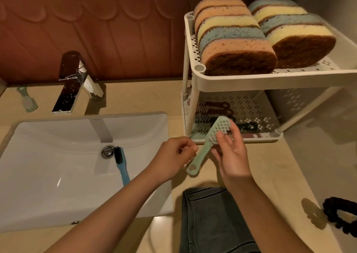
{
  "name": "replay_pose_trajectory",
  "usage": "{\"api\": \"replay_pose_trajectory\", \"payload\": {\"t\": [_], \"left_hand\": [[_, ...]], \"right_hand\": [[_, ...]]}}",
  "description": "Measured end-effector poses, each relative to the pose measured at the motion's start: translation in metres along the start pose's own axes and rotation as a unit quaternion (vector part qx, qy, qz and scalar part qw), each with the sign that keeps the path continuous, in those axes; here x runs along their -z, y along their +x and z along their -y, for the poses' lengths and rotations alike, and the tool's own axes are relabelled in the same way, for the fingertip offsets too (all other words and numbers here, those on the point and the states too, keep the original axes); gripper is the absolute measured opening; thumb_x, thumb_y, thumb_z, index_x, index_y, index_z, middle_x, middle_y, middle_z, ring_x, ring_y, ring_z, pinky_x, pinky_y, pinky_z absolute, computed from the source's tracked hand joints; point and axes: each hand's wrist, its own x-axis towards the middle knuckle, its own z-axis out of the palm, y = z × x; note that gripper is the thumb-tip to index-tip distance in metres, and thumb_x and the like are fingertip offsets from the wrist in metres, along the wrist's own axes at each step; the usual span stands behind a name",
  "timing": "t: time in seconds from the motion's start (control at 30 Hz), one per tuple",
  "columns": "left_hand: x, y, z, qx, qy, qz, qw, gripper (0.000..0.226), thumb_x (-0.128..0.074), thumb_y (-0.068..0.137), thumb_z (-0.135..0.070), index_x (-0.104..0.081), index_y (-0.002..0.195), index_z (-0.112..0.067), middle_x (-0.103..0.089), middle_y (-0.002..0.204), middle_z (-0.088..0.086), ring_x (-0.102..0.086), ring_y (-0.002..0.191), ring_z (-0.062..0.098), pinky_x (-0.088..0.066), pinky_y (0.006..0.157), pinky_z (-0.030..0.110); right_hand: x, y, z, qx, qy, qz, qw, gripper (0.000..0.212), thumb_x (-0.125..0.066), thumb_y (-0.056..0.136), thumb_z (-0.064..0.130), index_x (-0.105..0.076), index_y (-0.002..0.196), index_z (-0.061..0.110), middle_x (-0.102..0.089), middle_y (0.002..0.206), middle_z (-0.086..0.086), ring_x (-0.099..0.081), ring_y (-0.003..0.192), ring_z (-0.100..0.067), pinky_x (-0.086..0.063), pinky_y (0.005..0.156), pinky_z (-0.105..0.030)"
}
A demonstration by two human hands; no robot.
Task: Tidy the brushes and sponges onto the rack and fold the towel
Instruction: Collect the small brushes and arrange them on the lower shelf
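My right hand (pixel 230 152) grips the head of a mint green brush (pixel 202 152) in front of the white rack's (pixel 251 79) lower shelf. My left hand (pixel 173 156) is curled beside the brush's handle, fingertips touching or nearly touching it. Several sponges (pixel 237 40) stand in two rows on the rack's top shelf. Several brushes (pixel 212 110) lie on the lower shelf. A blue brush (pixel 121 166) lies in the sink (pixel 58 156) by the drain. Another green brush (pixel 27 100) lies left of the tap. A dark grey towel (pixel 212 220) lies folded on the counter under my right forearm.
A chrome tap (pixel 77 83) stands behind the sink. A black scrunchie (pixel 342 214) lies at the counter's right edge. A brown tiled wall runs along the back, and a pale wall closes in the rack on the right.
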Motion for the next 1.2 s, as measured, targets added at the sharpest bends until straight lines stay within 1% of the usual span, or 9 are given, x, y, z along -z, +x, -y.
{"api": "replay_pose_trajectory", "payload": {"t": [0.03,0.13,0.23,0.3,0.43,0.6,0.73,0.9,1.2], "left_hand": [[0.001,0.003,-0.002,0.006,-0.001,-0.024,1.000,0.004,-0.059,0.089,-0.023,-0.059,0.086,-0.024,-0.064,0.085,-0.001,-0.060,0.077,0.012,-0.047,0.071,0.027],[0.004,0.013,-0.007,0.015,0.030,-0.088,0.996,0.032,-0.061,0.087,-0.030,-0.045,0.114,-0.023,-0.049,0.118,0.000,-0.051,0.104,0.014,-0.042,0.084,0.025],[0.006,0.024,-0.016,-0.016,0.052,-0.092,0.994,0.051,-0.060,0.088,-0.031,-0.036,0.133,-0.023,-0.043,0.134,-0.005,-0.043,0.119,0.011,-0.039,0.095,0.027],[0.004,0.033,-0.016,-0.046,0.082,-0.087,0.992,0.042,-0.055,0.091,-0.033,-0.042,0.129,-0.023,-0.052,0.130,-0.004,-0.050,0.116,0.012,-0.042,0.089,0.026],[0.000,0.043,-0.005,-0.095,0.213,-0.155,0.960,0.026,-0.048,0.094,-0.035,-0.049,0.114,-0.020,-0.063,0.112,0.000,-0.061,0.094,0.017,-0.044,0.070,0.027],[-0.003,0.049,0.003,-0.148,0.273,-0.210,0.927,0.016,-0.054,0.092,-0.026,-0.053,0.098,-0.011,-0.064,0.088,0.005,-0.048,0.067,0.012,-0.023,0.053,0.011],[-0.004,0.051,0.006,-0.148,0.268,-0.207,0.929,0.015,-0.053,0.093,-0.026,-0.054,0.099,-0.012,-0.062,0.088,0.002,-0.041,0.068,0.007,-0.021,0.055,0.007],[-0.004,0.052,0.010,-0.150,0.269,-0.206,0.929,0.013,-0.052,0.093,-0.026,-0.053,0.097,-0.013,-0.061,0.085,0.001,-0.043,0.066,0.007,-0.023,0.053,0.008],[-0.003,0.053,0.011,-0.159,0.273,-0.200,0.928,0.018,-0.052,0.094,-0.027,-0.055,0.101,-0.012,-0.063,0.090,0.002,-0.058,0.073,0.017,-0.028,0.054,0.014]], "right_hand": [[0.004,0.004,0.006,-0.003,-0.002,-0.009,1.000,0.046,-0.045,0.096,0.010,-0.040,0.136,0.031,-0.061,0.118,0.003,-0.058,0.110,-0.013,-0.047,0.097,-0.036],[0.021,0.019,0.018,-0.018,-0.030,-0.032,0.999,0.052,-0.045,0.097,0.013,-0.031,0.144,0.028,-0.054,0.131,-0.001,-0.054,0.116,-0.014,-0.042,0.101,-0.034],[0.033,0.036,0.026,-0.021,-0.097,-0.036,0.994,0.032,-0.048,0.096,0.016,-0.051,0.126,0.029,-0.060,0.122,-0.008,-0.059,0.110,-0.022,-0.044,0.101,-0.041],[0.039,0.051,0.032,-0.012,-0.159,-0.061,0.985,0.030,-0.051,0.095,0.018,-0.054,0.123,0.028,-0.063,0.114,-0.011,-0.060,0.106,-0.028,-0.046,0.100,-0.047],[0.042,0.078,0.050,0.038,-0.279,-0.080,0.956,0.042,-0.056,0.091,0.011,-0.048,0.130,0.023,-0.058,0.119,-0.001,-0.053,0.111,-0.017,-0.041,0.090,-0.028],[0.049,0.111,0.059,0.119,-0.508,-0.010,0.853,0.030,-0.058,0.090,0.012,-0.057,0.120,0.011,-0.057,0.125,-0.008,-0.052,0.117,-0.023,-0.042,0.092,-0.029],[0.050,0.136,0.047,0.122,-0.620,0.032,0.774,0.028,-0.054,0.091,0.011,-0.059,0.119,0.010,-0.051,0.131,-0.013,-0.046,0.124,-0.030,-0.036,0.103,-0.034],[0.046,0.152,0.027,0.095,-0.638,0.093,0.758,0.027,-0.052,0.091,0.007,-0.062,0.117,0.009,-0.053,0.129,-0.017,-0.048,0.121,-0.033,-0.036,0.102,-0.033],[0.052,0.157,0.014,0.098,-0.630,0.090,0.765,0.024,-0.055,0.090,0.009,-0.066,0.111,0.008,-0.058,0.127,-0.016,-0.051,0.121,-0.032,-0.037,0.102,-0.033]]}}
